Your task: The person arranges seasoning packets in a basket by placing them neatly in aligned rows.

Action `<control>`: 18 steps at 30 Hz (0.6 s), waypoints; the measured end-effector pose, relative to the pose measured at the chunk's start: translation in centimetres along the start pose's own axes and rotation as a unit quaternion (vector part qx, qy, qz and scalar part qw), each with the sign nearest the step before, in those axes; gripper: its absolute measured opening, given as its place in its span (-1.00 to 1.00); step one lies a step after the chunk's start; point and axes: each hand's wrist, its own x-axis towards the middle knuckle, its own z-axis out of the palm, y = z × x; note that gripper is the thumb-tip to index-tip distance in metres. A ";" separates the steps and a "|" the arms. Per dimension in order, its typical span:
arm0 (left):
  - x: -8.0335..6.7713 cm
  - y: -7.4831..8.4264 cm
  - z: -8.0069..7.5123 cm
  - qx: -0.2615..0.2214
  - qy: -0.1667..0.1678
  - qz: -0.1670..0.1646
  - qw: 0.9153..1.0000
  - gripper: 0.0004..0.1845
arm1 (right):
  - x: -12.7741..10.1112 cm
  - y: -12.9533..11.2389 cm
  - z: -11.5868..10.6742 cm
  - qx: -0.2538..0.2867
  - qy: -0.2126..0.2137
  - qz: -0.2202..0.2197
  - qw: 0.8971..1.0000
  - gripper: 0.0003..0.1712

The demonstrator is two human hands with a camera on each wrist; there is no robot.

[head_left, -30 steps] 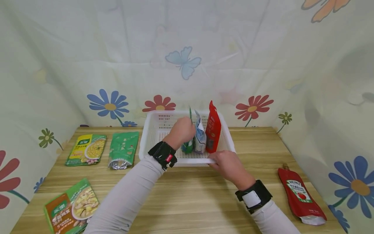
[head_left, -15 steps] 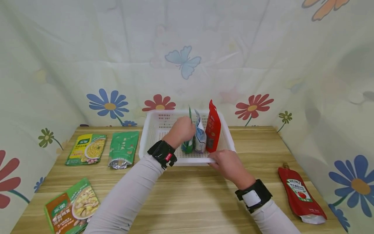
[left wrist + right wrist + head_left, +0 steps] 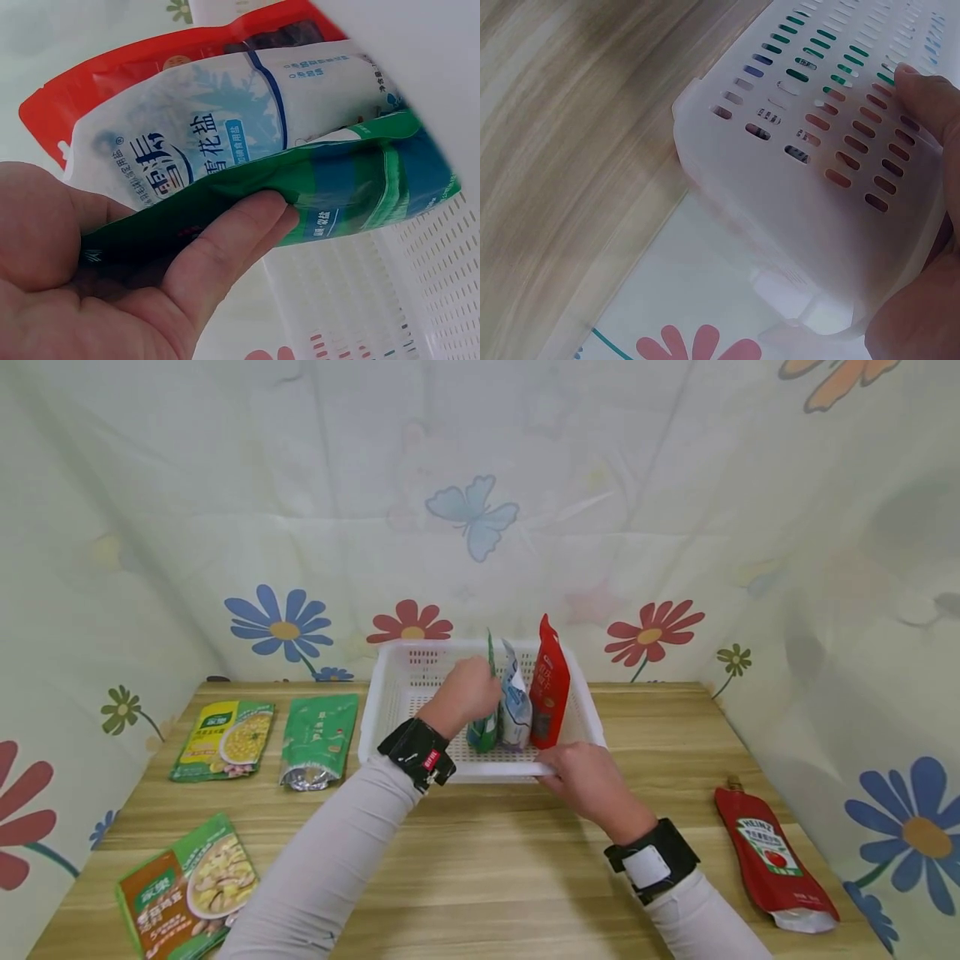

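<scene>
A pale flower-printed sheet (image 3: pixel 480 435) hangs beyond the fingers of both hands. Below them lies a wood-grain table (image 3: pixel 480 877). On it, along the far side, stands a white slotted basket (image 3: pixel 495 770).

The left hand (image 3: pixel 467 693) reaches inside the basket. Its thumb and fingers are closed to the thickness of a green packet, which they pinch between them. The right hand (image 3: pixel 588 777) is at the near right part of the basket; its fingers bend around the rim and grip it, with little opening.

A red sauce pouch (image 3: pixel 772 856) lies flat, well to the right of the right fingers and nearer the person. A red bag (image 3: pixel 551 697) stands in the basket, just beyond the right fingers. A brown-and-green packet (image 3: pixel 187 889) lies left of the left fingers, nearer the person; a yellow-and-green packet (image 3: pixel 223 741) lies flat, far left of them. A green pouch (image 3: pixel 321 735) lies between that packet and the basket.

A white bag (image 3: pixel 232 112) stands just right of the left fingers, short of the red bag. The green packet (image 3: pixel 352 187) is upright in the basket, in the left fingers.
</scene>
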 end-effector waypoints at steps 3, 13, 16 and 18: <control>0.0 -0.2 0.0 -0.005 0.000 -0.001 1.000 -0.69 | 0.0 0.0 0.0 -0.002 -0.001 0.000 1.000 -0.81; -1.4 -1.7 -0.1 -0.026 -0.009 0.021 0.999 -0.68 | -0.1 0.1 0.3 0.000 0.001 -0.001 1.000 -0.77; -2.5 -2.6 -0.2 -0.020 -0.002 0.030 0.999 -0.55 | -0.1 0.2 0.3 0.000 0.006 -0.004 1.000 -0.76; -3.3 -3.3 -0.3 -0.014 0.014 0.046 0.999 -0.48 | -0.1 0.2 0.2 -0.004 0.013 -0.010 1.000 -0.77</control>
